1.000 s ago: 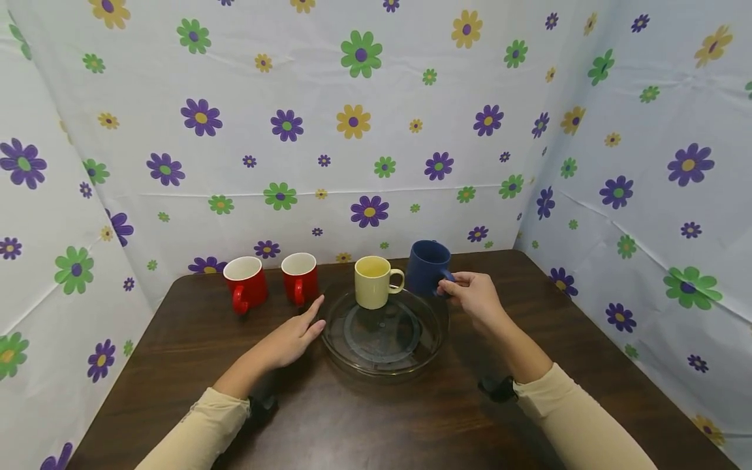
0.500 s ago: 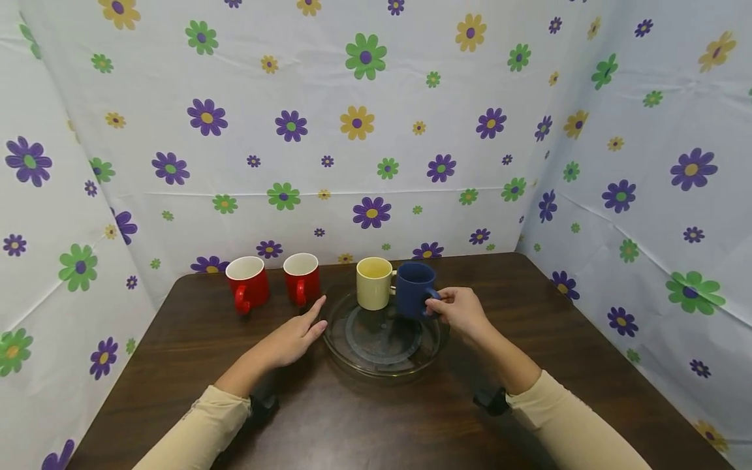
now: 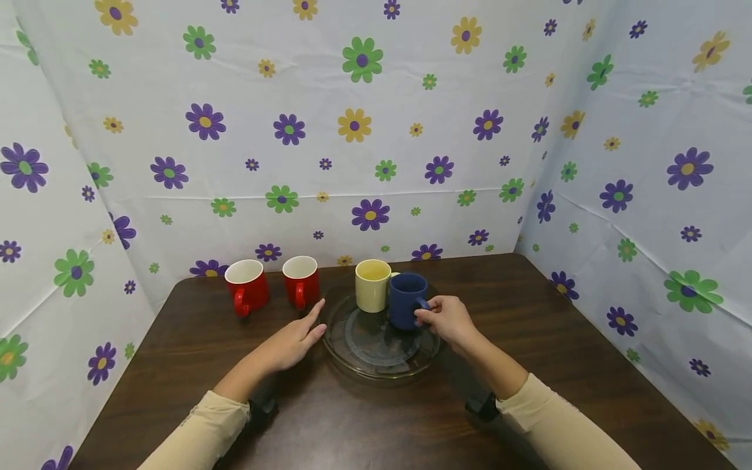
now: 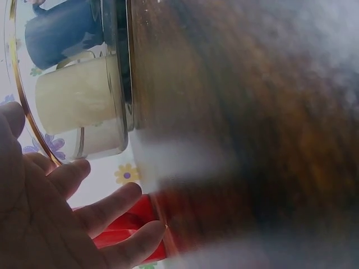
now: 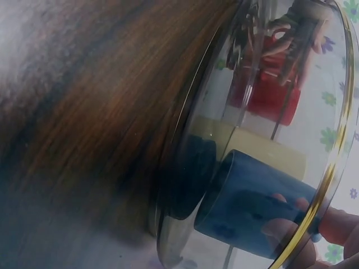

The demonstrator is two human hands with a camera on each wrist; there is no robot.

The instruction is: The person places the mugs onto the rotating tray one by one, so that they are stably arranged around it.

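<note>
A round clear glass dish (image 3: pixel 376 373) with a gold-tinted rim stands on the table. Inside it, toward the back, the yellow mug (image 3: pixel 370 287) sits upright. My right hand (image 3: pixel 449 320) pinches the handle of a blue mug (image 3: pixel 404 303) at the dish's right, just beside the yellow one. In the right wrist view this blue mug (image 5: pixel 258 204) shows through the glass wall; I cannot tell whether its bottom touches the dish. My left hand (image 3: pixel 288 343), fingers extended, is at the dish's left rim; in the left wrist view its fingers (image 4: pixel 115 207) are spread and hold nothing.
Two red mugs with white insides, one farther left (image 3: pixel 249 287) and one nearer the dish (image 3: pixel 307 284), stand at the back left with handles toward me. A flower-print cloth (image 3: pixel 235 150) hangs behind and at both sides of the dark wooden table (image 3: pixel 376 431).
My right hand has carried the blue mug left, down and nearer to me, from the dish's back right to beside the yellow mug. The left hand has stayed at the rim.
</note>
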